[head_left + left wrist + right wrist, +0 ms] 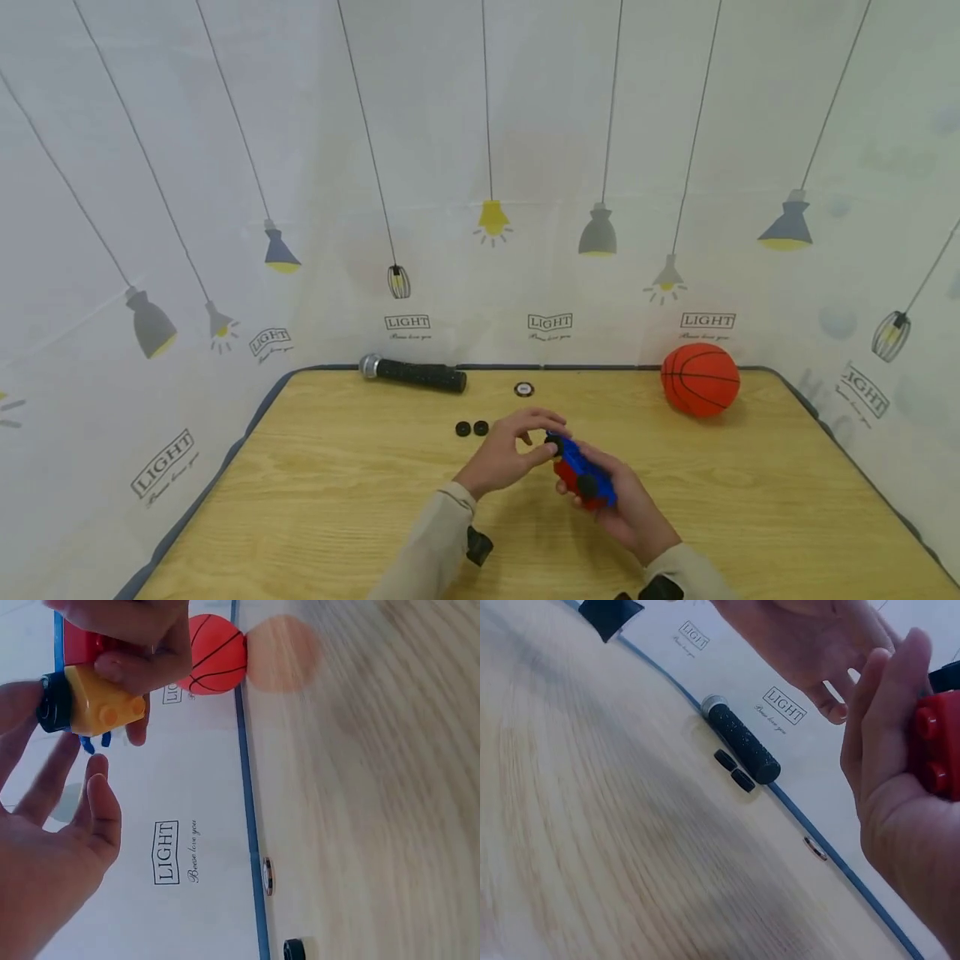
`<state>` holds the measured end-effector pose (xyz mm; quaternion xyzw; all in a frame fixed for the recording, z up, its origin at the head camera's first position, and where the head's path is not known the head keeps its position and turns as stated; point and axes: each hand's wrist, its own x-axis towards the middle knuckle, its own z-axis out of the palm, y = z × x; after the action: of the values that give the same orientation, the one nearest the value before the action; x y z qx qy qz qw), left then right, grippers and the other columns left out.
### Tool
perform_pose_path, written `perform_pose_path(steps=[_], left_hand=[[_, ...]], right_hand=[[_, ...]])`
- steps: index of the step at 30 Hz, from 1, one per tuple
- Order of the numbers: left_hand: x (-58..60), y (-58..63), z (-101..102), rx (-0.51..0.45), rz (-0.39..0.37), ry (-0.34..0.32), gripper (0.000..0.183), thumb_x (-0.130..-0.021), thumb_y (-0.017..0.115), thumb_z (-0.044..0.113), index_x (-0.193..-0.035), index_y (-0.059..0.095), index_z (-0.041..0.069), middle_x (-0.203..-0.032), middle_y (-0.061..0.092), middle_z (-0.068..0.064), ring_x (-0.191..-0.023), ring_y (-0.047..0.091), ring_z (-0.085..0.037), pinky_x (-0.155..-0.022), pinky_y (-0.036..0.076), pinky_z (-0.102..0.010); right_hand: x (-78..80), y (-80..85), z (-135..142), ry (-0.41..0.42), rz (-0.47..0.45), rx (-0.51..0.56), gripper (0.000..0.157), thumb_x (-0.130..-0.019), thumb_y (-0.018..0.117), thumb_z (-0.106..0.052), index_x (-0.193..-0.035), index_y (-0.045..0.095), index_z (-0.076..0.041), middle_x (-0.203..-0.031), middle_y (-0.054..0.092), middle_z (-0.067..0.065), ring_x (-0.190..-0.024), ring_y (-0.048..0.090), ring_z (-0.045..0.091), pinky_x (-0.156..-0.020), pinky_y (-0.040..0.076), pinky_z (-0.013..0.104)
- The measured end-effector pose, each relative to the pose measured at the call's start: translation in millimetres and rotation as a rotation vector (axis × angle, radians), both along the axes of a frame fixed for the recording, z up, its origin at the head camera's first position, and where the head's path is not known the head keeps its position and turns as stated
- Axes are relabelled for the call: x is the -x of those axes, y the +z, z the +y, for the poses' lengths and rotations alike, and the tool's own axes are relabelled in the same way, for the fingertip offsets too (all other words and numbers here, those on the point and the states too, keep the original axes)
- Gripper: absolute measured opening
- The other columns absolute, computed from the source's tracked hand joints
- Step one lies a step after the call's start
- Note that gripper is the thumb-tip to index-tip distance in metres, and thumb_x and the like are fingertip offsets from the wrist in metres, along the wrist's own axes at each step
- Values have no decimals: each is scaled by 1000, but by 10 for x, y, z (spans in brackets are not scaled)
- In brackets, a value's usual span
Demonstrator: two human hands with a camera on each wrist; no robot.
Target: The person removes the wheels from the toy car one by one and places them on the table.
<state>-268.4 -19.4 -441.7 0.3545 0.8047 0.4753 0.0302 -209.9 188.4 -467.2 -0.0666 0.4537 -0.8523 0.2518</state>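
A toy car (576, 463) with a blue base, red blocks and black wheels is held above the table, tipped over so its underside partly shows. My right hand (630, 508) grips it along the side, fingers wrapped round the body. At the car's far end, the thumb and a finger of my left hand (504, 450) pinch a black wheel (54, 703). A yellow block (101, 705) with studs appears beside that wheel in the left wrist view. Red studs (934, 776) show beside the right palm. Two loose black wheels (472, 428) lie beyond the left hand.
At the table's back left lies a black microphone (416, 375) with a silver head. A small round black-and-white disc (524, 389) is near the back edge, and an orange-red basketball (701, 380) sits at back right. Lamp-printed sheeting (450, 125) surrounds the wooden table (337, 500).
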Motion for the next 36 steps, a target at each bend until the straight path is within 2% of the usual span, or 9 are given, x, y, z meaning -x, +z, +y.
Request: perform_pose_path(steps=[5, 12, 15, 20, 23, 28, 31, 33, 36], left_hand=[[1, -35, -12, 21, -24, 21, 14, -100, 62, 22, -109, 73, 22, -115, 72, 4, -106, 63, -12, -87, 50, -29], [19, -171, -17, -96, -189, 125, 16, -101, 60, 19, -111, 70, 13, -114, 72, -11, -94, 63, -7, -81, 52, -22], [21, -209, -15, -178, -292, 157, 18, -102, 57, 15, -114, 68, 7, -115, 70, -17, -90, 62, -10, -78, 52, -24], [-3, -243, 15, -240, -458, 178, 18, -102, 56, 12, -116, 69, 9, -112, 69, -12, -90, 64, -14, -80, 58, -28], [-31, -248, 24, -235, -500, 157, 19, -102, 57, 13, -117, 68, 11, -113, 68, -10, -93, 66, -16, -83, 60, -31], [-67, -238, 15, -209, -519, 101, 21, -101, 61, 19, -120, 67, 13, -117, 70, -7, -99, 69, -16, -83, 59, -31], [-71, -226, 13, -204, -507, 69, 23, -100, 63, 21, -122, 66, 14, -116, 71, -8, -96, 70, -15, -79, 56, -28], [-66, -216, 18, -214, -487, 66, 25, -100, 63, 22, -124, 65, 14, -113, 72, -9, -93, 70, -14, -76, 54, -27], [-63, -195, 29, -240, -455, 74, 32, -100, 64, 23, -131, 61, 15, -108, 72, -10, -88, 70, -13, -73, 52, -26]], right_hand=[[10, 4, 30, 178, 4, 285, 51, -110, 17, -46, -143, 45, -19, -133, 59, 10, -105, 67, 19, -86, 57, 19], [18, 45, 37, 174, 10, 328, 71, -108, 19, -54, -161, -10, -16, -149, 31, 12, -124, 60, 31, -106, 51, 31], [20, 62, 23, 122, 36, 323, 61, -110, 20, -45, -160, -4, -19, -150, 26, 11, -126, 59, 27, -108, 50, 30], [22, 84, -10, -52, 100, 83, 58, -111, 34, -20, -161, 6, -14, -142, 45, 2, -109, 65, 12, -100, 53, 23], [45, 90, -2, -147, 135, -166, 62, -110, 41, -27, -161, 9, -14, -133, 52, -2, -79, 65, 6, -75, 56, 17], [94, 90, 42, -254, 152, -398, 57, -109, 39, -41, -156, 27, -13, -123, 58, -2, -50, 43, 6, -50, 36, 19], [108, 85, 37, -300, 153, -475, 57, -109, 36, -42, -156, 29, -10, -126, 60, 5, -60, 48, 6, -54, 38, 19], [111, 83, 13, -322, 160, -510, 61, -109, 34, -43, -158, 26, -6, -140, 54, 14, -85, 60, 10, -64, 45, 16], [105, 77, -27, -340, 153, -514, 65, -110, 31, -45, -159, 21, -3, -157, 35, 21, -128, 50, 20, -83, 49, 13]])
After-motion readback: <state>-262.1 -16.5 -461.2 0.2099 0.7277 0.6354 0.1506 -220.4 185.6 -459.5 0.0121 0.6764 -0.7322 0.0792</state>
